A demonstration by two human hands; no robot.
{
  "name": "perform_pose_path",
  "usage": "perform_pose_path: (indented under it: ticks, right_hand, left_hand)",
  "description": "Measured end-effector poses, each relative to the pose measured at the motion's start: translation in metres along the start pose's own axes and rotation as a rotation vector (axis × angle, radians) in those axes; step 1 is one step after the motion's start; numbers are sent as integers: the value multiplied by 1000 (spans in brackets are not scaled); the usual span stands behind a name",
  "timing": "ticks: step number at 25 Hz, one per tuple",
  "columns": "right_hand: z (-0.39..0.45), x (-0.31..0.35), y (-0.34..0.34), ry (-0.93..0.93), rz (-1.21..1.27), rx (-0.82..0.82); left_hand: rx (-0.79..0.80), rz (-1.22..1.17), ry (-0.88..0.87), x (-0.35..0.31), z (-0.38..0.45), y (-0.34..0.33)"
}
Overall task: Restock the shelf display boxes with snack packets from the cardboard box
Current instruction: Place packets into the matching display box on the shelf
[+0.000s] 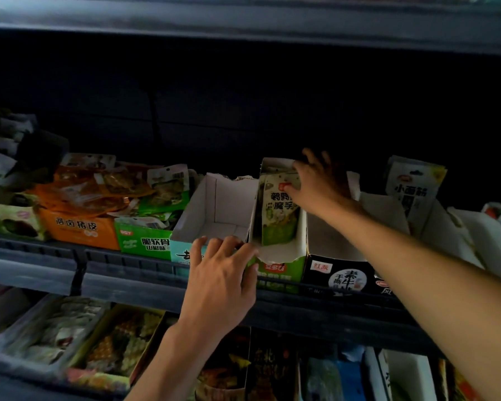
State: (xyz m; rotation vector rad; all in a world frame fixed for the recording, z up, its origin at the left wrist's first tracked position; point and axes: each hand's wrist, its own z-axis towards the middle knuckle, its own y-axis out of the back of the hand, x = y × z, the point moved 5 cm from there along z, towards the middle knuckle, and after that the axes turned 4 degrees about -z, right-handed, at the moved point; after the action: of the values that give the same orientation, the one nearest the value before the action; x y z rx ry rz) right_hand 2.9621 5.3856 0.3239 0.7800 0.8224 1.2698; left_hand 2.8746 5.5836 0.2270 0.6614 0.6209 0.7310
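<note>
Dark shelf [168, 270]: right hand [315, 183] pinches glossy packet [278, 209] in cardboard box [281, 267].

Dark shelf [128, 264] carries row of display boxes [214, 215].

Display boxes [278, 227] are matt white cardboard inside, with torn, rough paper edges and printed glossy fronts. Snack packets [279, 209] look like smooth, shiny plastic film. The dark shelf rail [128, 264] seems to be matt metal, though dim light obscures it.
</note>
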Motion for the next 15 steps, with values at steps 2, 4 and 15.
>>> perform_pose_path:
  ticks: [2, 4, 15]
  right_hand:
    - [1, 5, -6, 74, 42, 64]
    - [3, 10, -8, 87, -3, 56]
    - [11, 10, -15, -195, -72, 42]
  left_hand:
    - [-9, 1, -4, -1, -1, 0]
    - [-16, 7, -5, -1, 0, 0]
    - [-2, 22, -11, 0, 0, -1]
